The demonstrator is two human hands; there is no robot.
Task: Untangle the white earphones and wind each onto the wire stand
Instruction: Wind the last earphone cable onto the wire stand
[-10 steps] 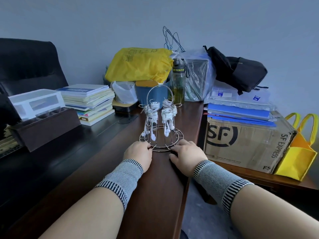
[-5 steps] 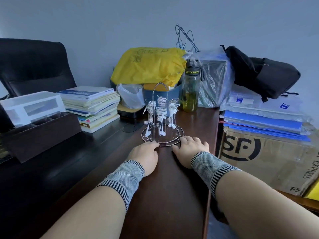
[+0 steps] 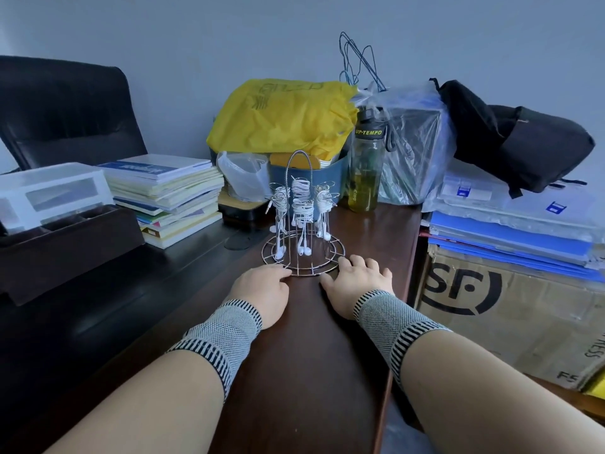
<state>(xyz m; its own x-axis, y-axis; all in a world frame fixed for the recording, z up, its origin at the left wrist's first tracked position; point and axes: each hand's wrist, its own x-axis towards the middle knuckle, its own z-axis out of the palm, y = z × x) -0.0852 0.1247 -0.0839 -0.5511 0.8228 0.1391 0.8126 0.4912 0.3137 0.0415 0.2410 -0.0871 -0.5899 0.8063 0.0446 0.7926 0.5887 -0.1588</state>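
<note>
Both hands lie on the desk (image 3: 294, 371) at the near rim of the stand (image 3: 302, 253), holding nothing. Left hand (image 3: 263, 290): fingers loosely bent, tips touching the base ring. Earphones (image 3: 302, 204) sit between and beyond, all wound on the stand's arms, buds dangling over the base. Right hand (image 3: 355, 285): fingers spread flat, tips at the ring. Winding looks finished; if the stand needs shifting, push evenly from both sides so the buds don't swing loose.
</note>
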